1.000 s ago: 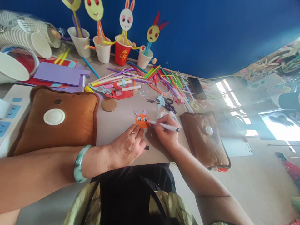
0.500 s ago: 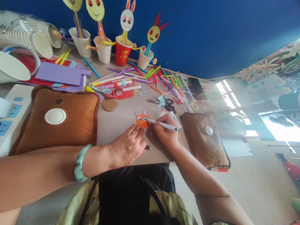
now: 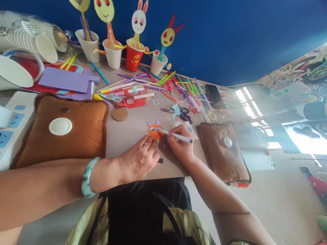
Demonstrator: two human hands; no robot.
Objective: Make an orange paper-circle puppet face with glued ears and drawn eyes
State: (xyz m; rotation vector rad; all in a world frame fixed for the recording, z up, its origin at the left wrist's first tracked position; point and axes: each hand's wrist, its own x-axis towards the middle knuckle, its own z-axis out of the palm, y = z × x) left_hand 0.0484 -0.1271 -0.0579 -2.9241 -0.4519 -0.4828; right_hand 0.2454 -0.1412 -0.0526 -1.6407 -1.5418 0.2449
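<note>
On the table lies a small orange paper face (image 3: 154,130) with purple pointed ears, drawn eyes and a smile. The fingertips of my left hand (image 3: 139,158) rest on its lower edge, fingers stretched forward and the palm facing down. My right hand (image 3: 181,143) is closed round a white marker pen (image 3: 180,136) with a dark end. The pen's tip is at the eye on the face's right side; whether it touches the paper I cannot tell. A small black strip (image 3: 160,161) lies beside my left thumb.
Brown cushion-like pads (image 3: 84,136) flank the work spot, one on either side. Scissors (image 3: 185,115), a cardboard disc (image 3: 119,113) and many coloured sticks (image 3: 163,81) lie beyond. Cup puppets (image 3: 134,56) stand along the blue wall, with stacked paper cups (image 3: 28,44) at left.
The marker's tip has shifted slightly left over the eye, and my right hand has tilted a little with it. My left hand stays in place on the paper face.
</note>
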